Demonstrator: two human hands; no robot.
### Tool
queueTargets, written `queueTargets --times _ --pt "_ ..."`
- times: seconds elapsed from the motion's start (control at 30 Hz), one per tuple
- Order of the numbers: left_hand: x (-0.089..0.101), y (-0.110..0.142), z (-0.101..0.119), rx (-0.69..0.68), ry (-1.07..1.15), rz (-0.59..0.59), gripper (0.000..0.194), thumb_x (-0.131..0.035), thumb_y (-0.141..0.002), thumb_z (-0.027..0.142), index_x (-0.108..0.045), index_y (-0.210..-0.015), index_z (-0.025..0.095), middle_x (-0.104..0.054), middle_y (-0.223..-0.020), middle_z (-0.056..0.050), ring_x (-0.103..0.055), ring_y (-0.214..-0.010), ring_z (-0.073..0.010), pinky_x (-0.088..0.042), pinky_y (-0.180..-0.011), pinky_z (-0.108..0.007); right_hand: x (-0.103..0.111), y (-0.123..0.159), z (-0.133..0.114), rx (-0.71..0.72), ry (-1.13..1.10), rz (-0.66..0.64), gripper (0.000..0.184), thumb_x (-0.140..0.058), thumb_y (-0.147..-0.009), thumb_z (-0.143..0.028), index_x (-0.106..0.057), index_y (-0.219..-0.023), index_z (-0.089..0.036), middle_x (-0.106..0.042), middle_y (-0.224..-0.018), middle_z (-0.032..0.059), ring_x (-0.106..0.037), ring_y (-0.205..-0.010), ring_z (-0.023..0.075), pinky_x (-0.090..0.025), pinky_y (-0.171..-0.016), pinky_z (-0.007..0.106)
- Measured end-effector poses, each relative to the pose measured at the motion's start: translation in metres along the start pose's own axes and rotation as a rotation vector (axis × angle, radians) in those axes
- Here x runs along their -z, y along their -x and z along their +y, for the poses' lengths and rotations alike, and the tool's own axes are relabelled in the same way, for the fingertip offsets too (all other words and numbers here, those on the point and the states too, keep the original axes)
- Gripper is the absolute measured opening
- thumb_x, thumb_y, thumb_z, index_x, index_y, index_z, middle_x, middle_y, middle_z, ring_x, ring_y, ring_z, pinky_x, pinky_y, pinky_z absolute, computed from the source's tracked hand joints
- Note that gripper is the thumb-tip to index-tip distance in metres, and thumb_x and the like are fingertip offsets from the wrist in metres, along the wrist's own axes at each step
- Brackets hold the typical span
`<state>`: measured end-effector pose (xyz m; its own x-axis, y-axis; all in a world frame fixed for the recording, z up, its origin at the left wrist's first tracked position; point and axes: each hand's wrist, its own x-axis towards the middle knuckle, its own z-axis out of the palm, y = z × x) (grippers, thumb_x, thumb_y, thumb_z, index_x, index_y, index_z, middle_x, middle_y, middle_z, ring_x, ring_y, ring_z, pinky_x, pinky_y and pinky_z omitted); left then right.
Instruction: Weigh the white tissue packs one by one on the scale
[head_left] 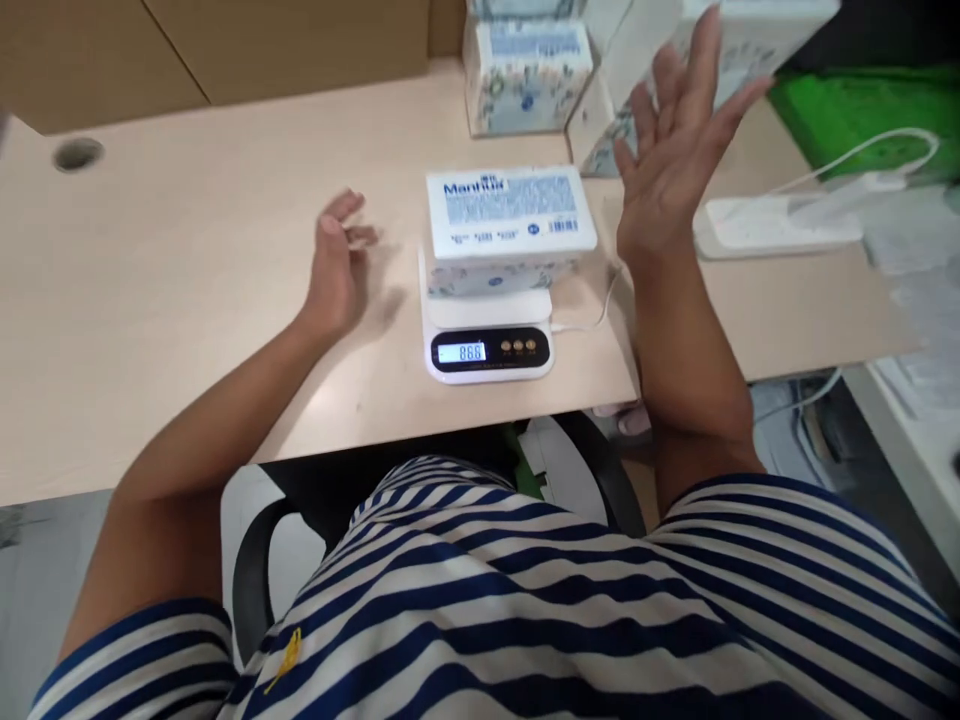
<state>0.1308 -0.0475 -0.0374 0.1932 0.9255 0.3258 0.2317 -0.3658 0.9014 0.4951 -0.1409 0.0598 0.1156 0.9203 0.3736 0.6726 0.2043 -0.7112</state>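
A white tissue pack [510, 225] with blue print lies on a small white kitchen scale [489, 350] near the front edge of the beige desk [187, 290]. The scale's lit display reads 868. My left hand [337, 265] hovers just left of the pack with its fingers loosely curled and apart, holding nothing. My right hand [679, 150] is raised to the right of the pack, palm up and fingers spread, also empty.
More tissue packs [525, 75] stand at the back of the desk, another behind my right hand. A white power strip [776, 225] with a cable lies at the right, beside a green surface [855, 110]. A cable hole [77, 153] sits far left.
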Motion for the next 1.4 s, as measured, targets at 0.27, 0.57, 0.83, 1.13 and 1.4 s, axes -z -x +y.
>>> queueTargets --times 0.27,0.57,0.83,1.13,1.4 --pt "0.003 -0.011 -0.003 0.126 0.133 -0.075 0.088 -0.02 -0.096 0.097 -0.048 -0.162 0.046 -0.035 -0.185 0.008 -0.058 -0.148 -0.0287 -0.055 -0.121 -0.051 -0.003 -0.005 0.021 -0.097 -0.023 -0.005 0.086 0.052 -0.082 -0.048 0.043 -0.168 -0.041 -0.016 -0.189 -0.0045 -0.012 -0.18 0.0323 -0.032 -0.13 0.066" --pt "0.003 0.006 0.017 -0.155 -0.056 0.058 0.09 -0.017 -0.094 0.102 -0.037 -0.165 0.05 -0.033 -0.184 0.01 -0.06 -0.142 -0.0277 -0.057 -0.112 -0.046 -0.011 -0.009 0.025 -0.319 -0.337 0.009 0.101 0.027 -0.096 -0.066 0.01 -0.184 -0.019 -0.018 -0.192 0.0018 -0.012 -0.181 0.0289 -0.034 -0.138 0.051" --pt "0.009 -0.012 -0.012 -0.205 -0.084 0.103 0.098 -0.016 -0.086 0.11 -0.04 -0.16 0.049 -0.04 -0.177 0.003 -0.051 -0.15 -0.0293 -0.056 -0.105 -0.044 -0.014 -0.005 0.006 -0.336 -0.28 -0.021 0.093 0.026 -0.098 -0.053 0.012 -0.182 -0.015 -0.012 -0.193 0.0022 -0.011 -0.18 0.0283 -0.037 -0.135 0.051" --pt "0.009 -0.012 -0.01 -0.165 -0.062 0.097 0.098 -0.019 -0.085 0.11 -0.048 -0.155 0.047 -0.038 -0.179 0.004 -0.047 -0.152 -0.0308 -0.055 -0.108 -0.046 -0.016 -0.005 -0.001 -0.415 -0.411 0.051 0.087 0.02 -0.105 -0.047 0.002 -0.184 -0.016 -0.042 -0.184 0.0025 -0.028 -0.176 0.0288 -0.041 -0.132 0.052" --pt "0.007 -0.007 -0.001 -0.13 -0.055 0.055 0.095 -0.018 -0.091 0.103 -0.051 -0.153 0.04 -0.037 -0.181 0.0 -0.051 -0.149 -0.0282 -0.056 -0.11 -0.046 -0.019 -0.007 0.002 -0.422 -0.404 -0.01 0.089 0.028 -0.1 -0.052 0.015 -0.182 -0.02 -0.039 -0.186 0.0031 -0.028 -0.177 0.026 -0.04 -0.136 0.049"
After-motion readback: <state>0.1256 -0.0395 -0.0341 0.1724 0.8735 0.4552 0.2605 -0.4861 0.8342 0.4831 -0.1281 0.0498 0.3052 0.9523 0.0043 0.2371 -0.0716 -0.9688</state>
